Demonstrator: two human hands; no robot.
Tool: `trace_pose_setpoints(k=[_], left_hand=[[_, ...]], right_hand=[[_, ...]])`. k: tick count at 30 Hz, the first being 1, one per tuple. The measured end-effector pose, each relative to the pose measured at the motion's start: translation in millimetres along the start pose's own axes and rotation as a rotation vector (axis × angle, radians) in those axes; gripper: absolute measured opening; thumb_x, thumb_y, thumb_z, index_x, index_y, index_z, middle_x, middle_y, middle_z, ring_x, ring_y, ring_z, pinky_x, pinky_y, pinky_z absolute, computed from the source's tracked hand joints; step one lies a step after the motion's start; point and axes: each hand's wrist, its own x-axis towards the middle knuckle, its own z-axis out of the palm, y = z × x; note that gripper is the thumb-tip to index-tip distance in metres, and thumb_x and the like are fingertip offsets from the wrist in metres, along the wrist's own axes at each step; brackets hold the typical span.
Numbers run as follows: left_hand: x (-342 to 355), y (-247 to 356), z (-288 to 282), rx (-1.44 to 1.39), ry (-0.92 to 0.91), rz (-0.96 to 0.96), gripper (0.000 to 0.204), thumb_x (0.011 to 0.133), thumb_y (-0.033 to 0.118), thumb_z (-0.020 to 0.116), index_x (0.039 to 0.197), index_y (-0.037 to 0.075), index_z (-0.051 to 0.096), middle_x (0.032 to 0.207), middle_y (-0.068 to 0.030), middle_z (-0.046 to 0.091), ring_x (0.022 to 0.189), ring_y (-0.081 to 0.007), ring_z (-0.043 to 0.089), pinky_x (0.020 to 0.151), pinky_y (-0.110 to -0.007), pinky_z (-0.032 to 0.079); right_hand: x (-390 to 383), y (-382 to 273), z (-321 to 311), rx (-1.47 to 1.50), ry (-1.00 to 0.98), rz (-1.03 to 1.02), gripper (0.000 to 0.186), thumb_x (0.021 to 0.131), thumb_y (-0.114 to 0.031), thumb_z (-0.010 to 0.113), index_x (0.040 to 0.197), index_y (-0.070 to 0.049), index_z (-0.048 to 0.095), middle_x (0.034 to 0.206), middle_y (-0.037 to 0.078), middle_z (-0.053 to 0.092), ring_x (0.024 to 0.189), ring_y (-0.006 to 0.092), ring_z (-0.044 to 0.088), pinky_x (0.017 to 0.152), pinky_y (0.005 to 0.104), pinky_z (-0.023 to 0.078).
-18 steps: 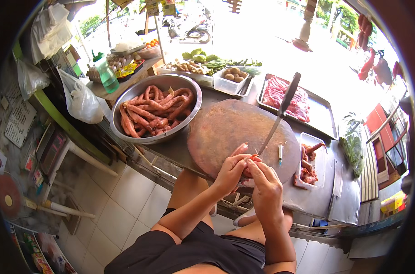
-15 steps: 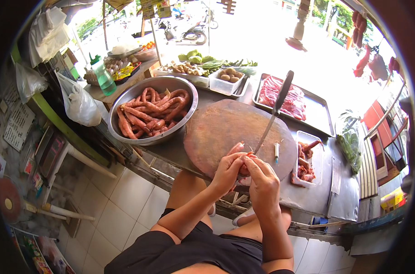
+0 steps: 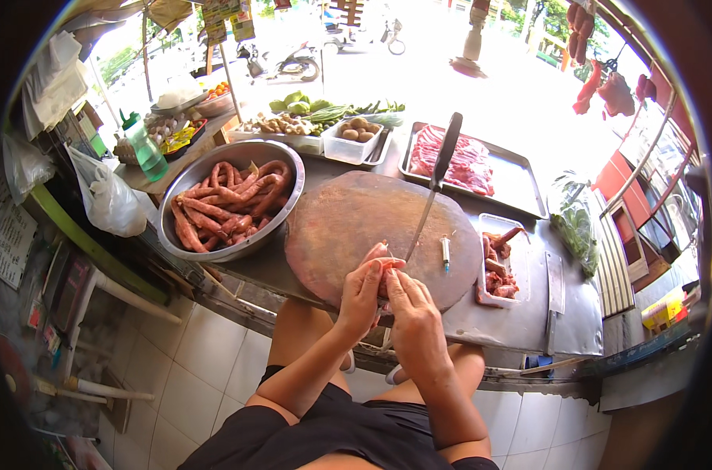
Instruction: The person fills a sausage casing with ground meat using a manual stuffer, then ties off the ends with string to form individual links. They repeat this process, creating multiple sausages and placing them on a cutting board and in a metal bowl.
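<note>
Over the near edge of a round wooden chopping board (image 3: 336, 223), both of my hands are closed on a small piece of raw, reddish meat (image 3: 387, 267). My left hand (image 3: 359, 298) grips it from the left, and a pale pink end sticks up past its fingers. With its fingertips pressed together, my right hand (image 3: 416, 323) pinches the meat from the right. Most of the piece is hidden by the fingers. A long thin knife (image 3: 427, 215) with a black handle lies across the board, its tip beside my fingers. A small syringe (image 3: 446, 254) lies right of the knife.
Left of the board stands a metal bowl (image 3: 296, 160) of sausages (image 3: 230, 205). Beyond are potatoes (image 3: 359, 130) in a tub and a slab of raw meat (image 3: 450, 159) on a tray (image 3: 520, 182). At right are a tub of meat pieces (image 3: 498, 270) and a cleaver (image 3: 555, 291).
The whole view has shifted, so the bench and hands appear further left. Both hands keep hold of the meat, with a slight change in finger position.
</note>
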Motion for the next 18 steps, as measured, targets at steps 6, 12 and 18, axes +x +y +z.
trace_pose_setpoints(k=[6, 12, 18], left_hand=[[-2.1, 3.4, -7.8, -0.011, -0.022, -0.044, 0.034, 0.109, 0.018, 0.044, 0.114, -0.005, 0.069, 0.144, -0.0232, 0.058, 0.125, -0.0208, 0.061, 0.102, -0.029, 0.048], [-2.7, 10.8, -4.0, -0.108, 0.050, -0.094, 0.032, 0.109, 0.017, 0.046, 0.108, -0.003, 0.071, 0.136, -0.0184, 0.065, 0.107, -0.0137, 0.064, 0.089, -0.024, 0.051], [-5.5, 10.5, -2.7, -0.188, -0.027, -0.134, 0.045, 0.111, 0.035, 0.044, 0.131, 0.000, 0.064, 0.093, -0.0031, 0.069, 0.055, -0.0032, 0.055, 0.044, -0.015, 0.040]], right_hand=[[-1.7, -8.0, 16.4, 0.076, 0.144, 0.028, 0.056, 0.077, 0.010, 0.062, 0.133, 0.011, 0.057, 0.130, 0.026, 0.061, 0.119, 0.0418, 0.060, 0.096, 0.0447, 0.054], [-1.8, -14.4, 11.4, 0.166, 0.218, 0.049, 0.039, 0.082, 0.013, 0.061, 0.119, 0.004, 0.069, 0.122, 0.024, 0.068, 0.112, 0.0399, 0.066, 0.097, 0.0452, 0.054], [-1.1, -2.2, 13.9, 0.137, 0.305, 0.130, 0.035, 0.085, 0.015, 0.060, 0.115, 0.001, 0.070, 0.115, 0.021, 0.071, 0.109, 0.0352, 0.070, 0.092, 0.0399, 0.056]])
